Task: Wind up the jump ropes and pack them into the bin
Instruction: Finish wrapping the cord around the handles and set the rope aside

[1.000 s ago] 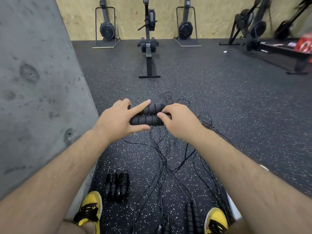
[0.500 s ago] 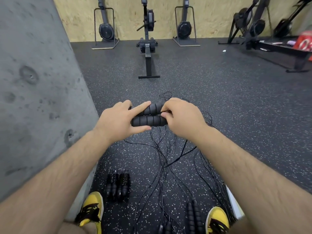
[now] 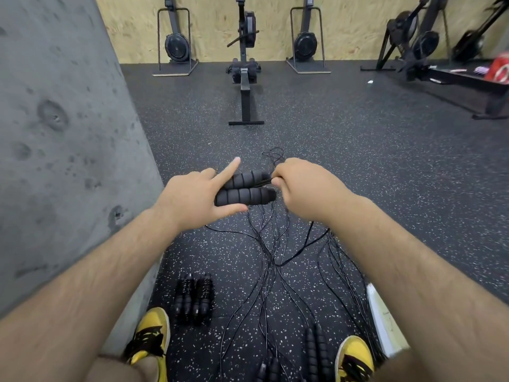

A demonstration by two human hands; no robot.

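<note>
Left hand (image 3: 192,199) grip holds the paired foam handles (image 3: 242,188) chest-high over the floor, index finger now lifted straight instead of lying across them. Right hand (image 3: 305,188) grip, now higher, pinches the cord (image 3: 264,183) at the handle ends; loose rope (image 3: 275,257) trails on the floor.

Left hand (image 3: 192,199) holds two foam handles (image 3: 245,188); right hand (image 3: 305,188) pinches the cord (image 3: 264,183).
</note>
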